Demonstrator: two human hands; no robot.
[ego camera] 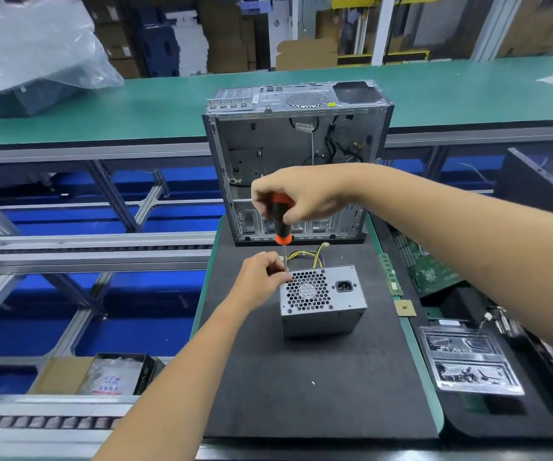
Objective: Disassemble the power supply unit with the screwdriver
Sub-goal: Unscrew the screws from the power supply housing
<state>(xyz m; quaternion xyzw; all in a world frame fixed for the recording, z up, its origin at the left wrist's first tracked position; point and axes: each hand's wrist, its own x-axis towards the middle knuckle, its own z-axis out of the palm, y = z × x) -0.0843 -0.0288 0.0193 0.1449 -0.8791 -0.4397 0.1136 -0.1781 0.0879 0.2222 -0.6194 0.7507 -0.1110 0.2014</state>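
A grey metal power supply unit (326, 307) stands on the black foam mat (318, 387), its honeycomb fan grille and power socket facing up. Yellow and black cables trail from its far side. My right hand (301, 197) grips the black-and-orange handle of a screwdriver (281, 224), held upright. The thin shaft runs down to the unit's top left corner. My left hand (262, 277) rests at that corner, its fingertips pinching the shaft near the tip. The tip itself is hidden by my fingers.
An open, empty computer case (268, 154) stands at the mat's far edge. To the right lie a memory stick (389, 276), a small chip (405, 308), a green circuit board (428, 267) and a tray of screws (471, 361). A cardboard box (102, 374) sits low left beside the conveyor rails.
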